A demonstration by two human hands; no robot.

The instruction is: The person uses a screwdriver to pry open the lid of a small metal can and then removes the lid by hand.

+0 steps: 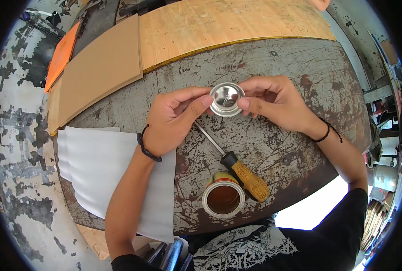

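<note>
Left hand (171,121) and right hand (275,100) pinch the round shiny metal lid (226,99) by its rim, underside facing up. The opened small tin can (223,198) stands nearby.

A round metal tabletop (300,67), grey, scratched and rust-blotched, lies under the hands; beyond them a plywood sheet (228,22) with a yellow edge covers its far part; to their left lie a brown cardboard panel (101,67) and an orange board (61,56); a white foam sheet (97,171) drapes the near-left rim; the concrete floor (16,149) shows flaking paint, in bright daylight.
</note>
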